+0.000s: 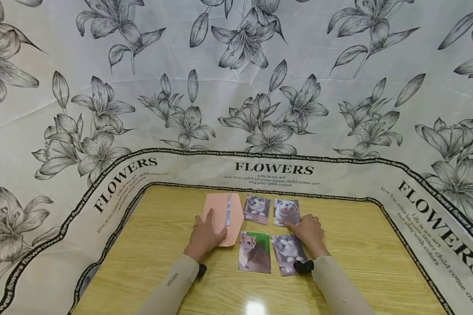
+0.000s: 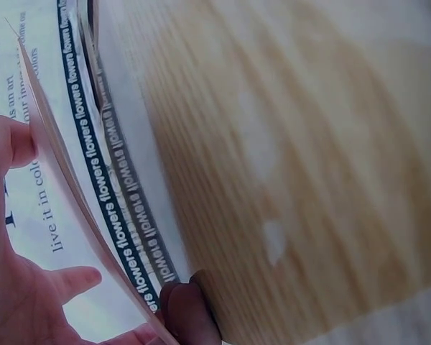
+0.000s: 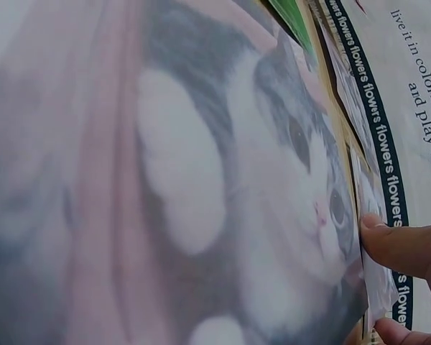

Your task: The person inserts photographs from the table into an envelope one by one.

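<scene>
My left hand (image 1: 206, 236) grips a pink envelope (image 1: 214, 205) on the table's left-middle, its fingers on both faces in the left wrist view. The envelope's flap points right, and a blue-grey strip of a picture (image 1: 227, 212) shows at its opening. At the lower right corner of a photo card of a small grey animal (image 1: 286, 211), my right hand (image 1: 310, 229) pinches the edge, thumb in front. Below it lies a grey-and-white cat photo (image 1: 287, 251), large in the right wrist view. Another grey-and-white cat photo (image 1: 257, 208) and a ginger cat photo (image 1: 254, 251) lie between the hands.
The wooden table (image 1: 150, 262) has a bright glare spot near its front edge. White cloth (image 1: 276, 175) printed with black lilies and lettering rises behind and around both sides of the table.
</scene>
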Demonstrator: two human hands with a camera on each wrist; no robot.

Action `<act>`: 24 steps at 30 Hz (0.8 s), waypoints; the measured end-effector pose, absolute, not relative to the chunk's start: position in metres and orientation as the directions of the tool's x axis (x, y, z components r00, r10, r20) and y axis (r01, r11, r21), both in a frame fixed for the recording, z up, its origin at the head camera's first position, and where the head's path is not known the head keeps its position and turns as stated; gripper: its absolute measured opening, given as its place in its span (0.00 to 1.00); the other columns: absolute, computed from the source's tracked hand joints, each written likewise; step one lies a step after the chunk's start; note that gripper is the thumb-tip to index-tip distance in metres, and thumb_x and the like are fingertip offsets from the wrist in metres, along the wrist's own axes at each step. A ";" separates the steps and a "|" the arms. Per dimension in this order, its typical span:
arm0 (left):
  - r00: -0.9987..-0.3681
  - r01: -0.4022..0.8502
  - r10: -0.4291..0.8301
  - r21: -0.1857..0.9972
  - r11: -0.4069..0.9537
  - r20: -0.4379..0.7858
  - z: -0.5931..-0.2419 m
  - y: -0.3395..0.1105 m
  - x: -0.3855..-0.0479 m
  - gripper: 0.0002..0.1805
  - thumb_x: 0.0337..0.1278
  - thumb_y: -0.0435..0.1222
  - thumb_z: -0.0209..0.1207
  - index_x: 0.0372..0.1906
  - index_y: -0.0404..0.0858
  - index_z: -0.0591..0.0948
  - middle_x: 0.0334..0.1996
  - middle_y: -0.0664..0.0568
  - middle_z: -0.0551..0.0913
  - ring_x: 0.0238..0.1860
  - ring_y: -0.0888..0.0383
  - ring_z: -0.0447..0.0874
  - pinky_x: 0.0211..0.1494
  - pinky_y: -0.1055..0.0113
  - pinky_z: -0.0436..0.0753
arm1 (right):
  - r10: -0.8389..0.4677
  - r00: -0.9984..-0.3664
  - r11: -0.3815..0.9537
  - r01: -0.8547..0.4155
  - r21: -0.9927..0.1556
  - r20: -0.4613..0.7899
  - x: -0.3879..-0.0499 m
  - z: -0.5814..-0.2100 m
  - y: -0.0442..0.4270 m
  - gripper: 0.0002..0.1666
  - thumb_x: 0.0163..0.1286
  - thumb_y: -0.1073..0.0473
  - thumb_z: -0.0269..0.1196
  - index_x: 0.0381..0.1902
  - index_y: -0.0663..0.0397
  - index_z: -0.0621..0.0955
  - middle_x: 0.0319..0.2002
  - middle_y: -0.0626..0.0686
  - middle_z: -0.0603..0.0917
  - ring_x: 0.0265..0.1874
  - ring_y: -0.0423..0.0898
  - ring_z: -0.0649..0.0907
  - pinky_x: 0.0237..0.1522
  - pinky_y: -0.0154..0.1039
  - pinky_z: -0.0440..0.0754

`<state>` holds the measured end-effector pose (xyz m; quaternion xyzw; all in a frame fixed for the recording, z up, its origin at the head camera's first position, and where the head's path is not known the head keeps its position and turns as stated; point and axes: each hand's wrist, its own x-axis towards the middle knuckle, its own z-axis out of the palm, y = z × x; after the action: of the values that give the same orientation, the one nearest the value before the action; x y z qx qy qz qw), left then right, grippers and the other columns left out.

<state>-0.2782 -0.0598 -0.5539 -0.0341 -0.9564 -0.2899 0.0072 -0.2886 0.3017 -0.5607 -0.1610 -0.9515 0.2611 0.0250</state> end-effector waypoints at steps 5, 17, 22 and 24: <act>-0.998 0.063 0.056 0.556 0.829 0.030 -0.556 -0.059 -0.279 0.53 0.63 0.57 0.68 0.85 0.39 0.60 0.68 0.21 0.62 0.47 0.32 0.80 0.45 0.39 0.84 | 0.325 -0.945 0.801 0.294 -0.522 -0.034 -0.289 -0.563 0.301 0.44 0.65 0.34 0.74 0.51 0.72 0.77 0.50 0.73 0.75 0.48 0.69 0.77 0.50 0.66 0.74; -0.997 0.078 0.065 0.556 0.828 0.043 -0.559 -0.060 -0.280 0.53 0.63 0.57 0.68 0.85 0.39 0.60 0.65 0.22 0.63 0.46 0.33 0.79 0.43 0.40 0.84 | 0.345 -0.938 0.758 0.255 -0.600 0.036 -0.286 -0.567 0.298 0.41 0.64 0.40 0.77 0.52 0.62 0.68 0.42 0.66 0.83 0.41 0.65 0.82 0.53 0.65 0.67; -0.997 0.079 0.066 0.556 0.827 0.043 -0.557 -0.060 -0.279 0.53 0.63 0.57 0.68 0.85 0.39 0.60 0.65 0.22 0.64 0.46 0.32 0.79 0.43 0.39 0.85 | 0.325 -0.946 0.771 0.280 -0.571 -0.025 -0.287 -0.560 0.306 0.33 0.69 0.47 0.71 0.57 0.63 0.70 0.48 0.67 0.86 0.43 0.63 0.84 0.52 0.63 0.73; -0.997 0.079 0.065 0.559 0.825 0.045 -0.556 -0.060 -0.279 0.53 0.63 0.57 0.68 0.85 0.39 0.60 0.65 0.22 0.64 0.46 0.32 0.79 0.43 0.39 0.84 | 0.312 -0.949 0.774 0.280 -0.568 -0.042 -0.287 -0.556 0.310 0.29 0.70 0.52 0.67 0.59 0.65 0.72 0.53 0.69 0.85 0.47 0.66 0.85 0.50 0.62 0.77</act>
<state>-0.2786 -0.0604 -0.5557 -0.0379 -0.9553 -0.2931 0.0120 -0.2873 0.3097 -0.5556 -0.1571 -0.9415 0.2970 0.0272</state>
